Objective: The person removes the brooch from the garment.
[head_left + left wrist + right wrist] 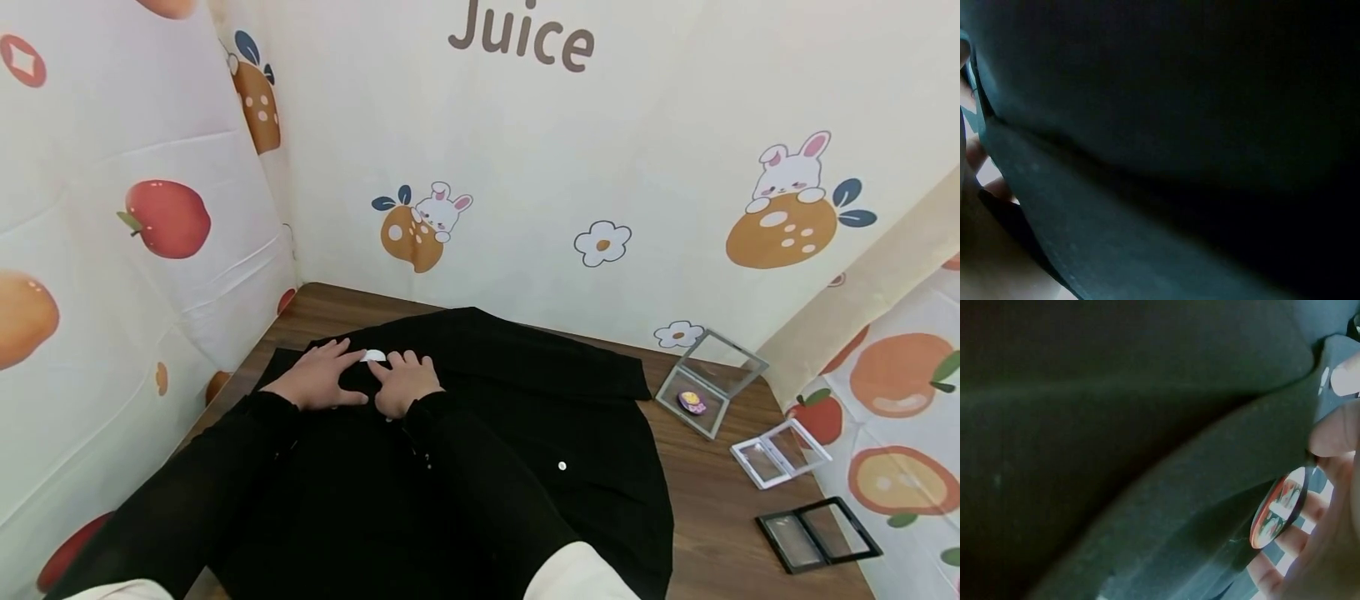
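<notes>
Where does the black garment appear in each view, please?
Head: the black garment lies across the lower middle.
Left wrist: it apparently fills most of the picture.
Right wrist: it apparently covers the left and centre.
Shared landmark: fingers, left of centre, at the left edge, and at the right edge respectively.

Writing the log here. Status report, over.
Left hand and right hand on black garment. Small white piece between them. Three open cases right, away from hands.

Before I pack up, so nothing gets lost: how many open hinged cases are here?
3, all on the table, right of the black garment: gray case farthest, white case between, black case nearest. Any under the garment would be hidden.
</notes>
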Tool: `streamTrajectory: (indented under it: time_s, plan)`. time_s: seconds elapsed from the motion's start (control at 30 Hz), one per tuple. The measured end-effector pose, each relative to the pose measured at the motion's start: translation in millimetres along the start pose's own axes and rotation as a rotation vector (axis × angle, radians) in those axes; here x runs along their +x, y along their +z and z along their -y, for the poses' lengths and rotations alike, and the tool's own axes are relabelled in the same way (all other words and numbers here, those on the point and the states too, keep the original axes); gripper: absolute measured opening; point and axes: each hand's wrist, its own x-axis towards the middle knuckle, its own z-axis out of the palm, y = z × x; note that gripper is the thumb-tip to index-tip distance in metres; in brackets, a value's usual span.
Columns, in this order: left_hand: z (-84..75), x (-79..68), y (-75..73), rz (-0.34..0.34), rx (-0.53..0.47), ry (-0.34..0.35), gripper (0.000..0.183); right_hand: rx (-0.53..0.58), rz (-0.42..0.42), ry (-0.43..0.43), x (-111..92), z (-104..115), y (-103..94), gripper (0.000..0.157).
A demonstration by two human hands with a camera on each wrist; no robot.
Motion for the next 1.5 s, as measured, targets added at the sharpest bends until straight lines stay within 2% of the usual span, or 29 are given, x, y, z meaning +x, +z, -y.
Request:
streamTrajectory:
  time_s: [0.2, 0.6, 0.87, 1.07, 1.33, 1.4, 1.5]
  plan:
    - [-1.9, 0.3, -0.9, -0.002, -0.009, -0.003, 0.090, 0.033, -0.005, 0.011, 3, -1, 0.6, 0.066]
    - [-1.3, 3.0, -3.6, -0.020, 0.016, 0.012, 0.091, 0.029, 0.001, 0.003, -7, -3, -6.1, 0.068]
    - [2.4, 2.2, 1.4, -0.012, 0.014, 0.015, 0.093, -0.024, -0.021, -0.001, -13, -1, 2.6, 0.064]
    - [4.1, 0.3, 5.5, -0.016, 0.009, 0.017, 0.092, -0.053, -0.022, -0.022, -23, 1, -0.1, 0.063]
    - [6.8, 0.5, 7.7, -0.025, -0.010, 0.021, 0.093, -0.024, -0.002, -0.032, -20, -4, 1.0, 0.065]
    - [7.5, 1.1, 7.0, -0.039, -0.024, 0.012, 0.089, -0.007, 0.008, -0.032, -20, -5, 0.2, 0.066]
    - [8.0, 3.5, 3.0, -0.114, -0.035, -0.016, 0.079, 0.014, 0.010, -0.037, -21, -4, -1.7, 0.067]
